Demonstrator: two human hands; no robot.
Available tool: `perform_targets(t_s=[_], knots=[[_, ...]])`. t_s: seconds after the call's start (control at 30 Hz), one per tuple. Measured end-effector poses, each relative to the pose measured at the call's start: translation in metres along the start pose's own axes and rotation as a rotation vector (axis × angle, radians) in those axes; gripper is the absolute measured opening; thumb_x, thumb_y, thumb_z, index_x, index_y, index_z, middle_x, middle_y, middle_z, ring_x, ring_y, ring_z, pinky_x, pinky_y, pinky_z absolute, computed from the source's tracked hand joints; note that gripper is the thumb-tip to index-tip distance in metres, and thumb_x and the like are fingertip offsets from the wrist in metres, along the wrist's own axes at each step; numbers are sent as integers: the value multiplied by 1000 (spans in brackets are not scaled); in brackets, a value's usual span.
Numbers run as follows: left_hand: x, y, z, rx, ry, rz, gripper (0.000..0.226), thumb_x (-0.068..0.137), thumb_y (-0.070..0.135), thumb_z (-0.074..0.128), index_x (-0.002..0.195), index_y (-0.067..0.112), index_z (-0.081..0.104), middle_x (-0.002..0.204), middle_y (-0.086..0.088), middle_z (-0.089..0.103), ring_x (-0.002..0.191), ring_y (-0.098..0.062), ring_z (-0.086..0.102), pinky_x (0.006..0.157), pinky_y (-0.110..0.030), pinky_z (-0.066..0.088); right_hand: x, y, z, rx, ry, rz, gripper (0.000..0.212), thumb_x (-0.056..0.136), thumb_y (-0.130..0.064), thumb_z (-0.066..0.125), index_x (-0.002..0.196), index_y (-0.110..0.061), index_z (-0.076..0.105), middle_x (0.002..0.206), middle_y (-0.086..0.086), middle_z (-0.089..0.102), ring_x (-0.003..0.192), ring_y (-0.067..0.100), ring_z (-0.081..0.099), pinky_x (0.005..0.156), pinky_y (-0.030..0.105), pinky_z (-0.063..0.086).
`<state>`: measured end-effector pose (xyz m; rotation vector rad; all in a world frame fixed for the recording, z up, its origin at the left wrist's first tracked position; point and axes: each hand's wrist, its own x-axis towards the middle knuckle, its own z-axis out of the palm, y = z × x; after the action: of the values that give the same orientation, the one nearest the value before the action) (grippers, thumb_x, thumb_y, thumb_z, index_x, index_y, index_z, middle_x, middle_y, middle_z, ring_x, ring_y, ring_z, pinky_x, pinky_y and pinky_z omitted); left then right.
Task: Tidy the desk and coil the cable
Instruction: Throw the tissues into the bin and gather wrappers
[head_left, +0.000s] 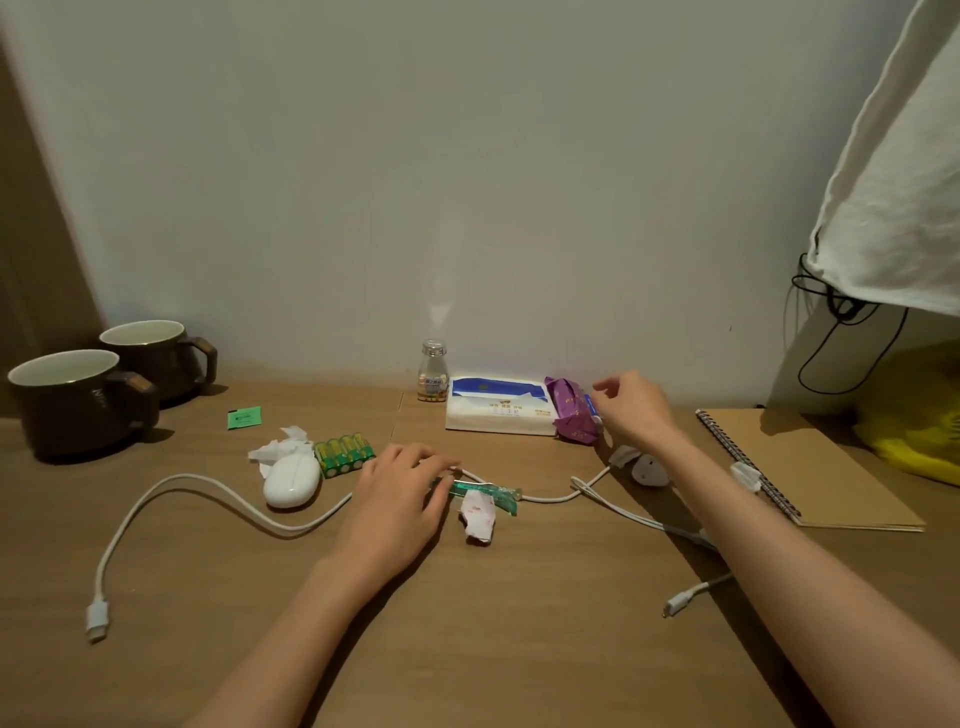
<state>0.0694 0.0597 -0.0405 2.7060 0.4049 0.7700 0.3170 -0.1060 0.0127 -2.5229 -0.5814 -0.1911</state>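
Note:
A long white cable (208, 486) snakes across the wooden desk (519, 623), one plug at the front left, another plug (675, 605) at the front right. My left hand (395, 512) lies flat over the cable's middle, fingertips on the end of a green translucent pen-like item (488, 491). My right hand (636, 410) hovers with fingers apart beside a purple packet (571, 413) that leans on a tissue pack (498, 410). A white charger plug (649, 470) sits under my right wrist.
Two brown mugs (78, 400) stand at the back left. A white oval case (291, 480), green batteries (343, 452), crumpled tissue (278, 447), a green card (244, 417), a small bottle (434, 371), a wrapper (478, 514) and a spiral notebook (810, 467) are scattered around.

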Motion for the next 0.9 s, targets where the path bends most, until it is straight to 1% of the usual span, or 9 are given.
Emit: perform_targets(t_s=[0.07,0.13,0.23,0.27,0.37,0.5,0.6,0.73,0.9], knots=[[0,-2,-9,4,41,-3,30,95,33,47,123,34,57,116,12,58,113,-11,45,89,-27,32,-19,-14,-11,35,36,-103,27,93,-25,54,114,-17,68,104,3,71,85,15,61,72,29,52],[-1,-4,-20,-5,85,-19,29,95,32,49,122,33,58,115,12,59,112,-12,47,90,-30,34,-46,-33,-20,127,-22,-197,23,93,-24,56,112,-19,68,102,-2,68,80,8,59,63,20,47],[-6,-11,-40,-49,156,-66,27,94,30,51,119,32,60,113,12,62,110,-13,49,92,-35,39,-88,-55,-25,177,-99,-350,17,92,-29,60,105,-25,69,97,-11,66,82,1,59,71,21,51],[-9,-15,-46,-55,172,-84,27,94,30,51,119,32,60,113,12,62,110,-12,49,92,-35,40,-99,-60,-25,166,-130,-395,17,91,-31,60,105,-27,69,96,-14,66,80,-2,58,70,18,49],[-20,-32,-64,-29,213,-137,30,93,29,53,122,29,59,116,7,60,112,-14,48,95,-37,39,-127,-74,-20,117,-242,-487,22,89,-41,61,108,-31,66,102,-18,63,74,-3,53,63,13,40],[-30,-60,-81,4,250,-252,34,92,32,54,125,26,57,123,0,56,117,-20,46,97,-40,38,-151,-87,-7,16,-344,-574,39,83,-49,64,119,-34,60,113,-14,59,82,-2,50,63,12,37],[-31,-84,-89,-21,215,-330,34,94,29,52,127,24,56,128,-5,55,121,-24,46,100,-42,38,-162,-93,1,-58,-347,-620,46,82,-50,65,123,-32,56,117,-9,56,97,4,49,77,18,42],[-22,-108,-98,-67,100,-394,35,97,22,44,132,22,53,131,-8,55,119,-24,51,101,-41,42,-168,-93,11,-70,-341,-610,46,83,-44,67,125,-30,54,118,-6,54,104,10,51,83,19,40],[-3,-113,-98,-57,-105,-338,38,97,15,46,135,23,50,134,-4,55,119,-21,53,96,-33,43,-169,-89,26,-1,-316,-576,39,88,-35,64,125,-28,55,118,-6,55,105,9,50,88,18,42]])
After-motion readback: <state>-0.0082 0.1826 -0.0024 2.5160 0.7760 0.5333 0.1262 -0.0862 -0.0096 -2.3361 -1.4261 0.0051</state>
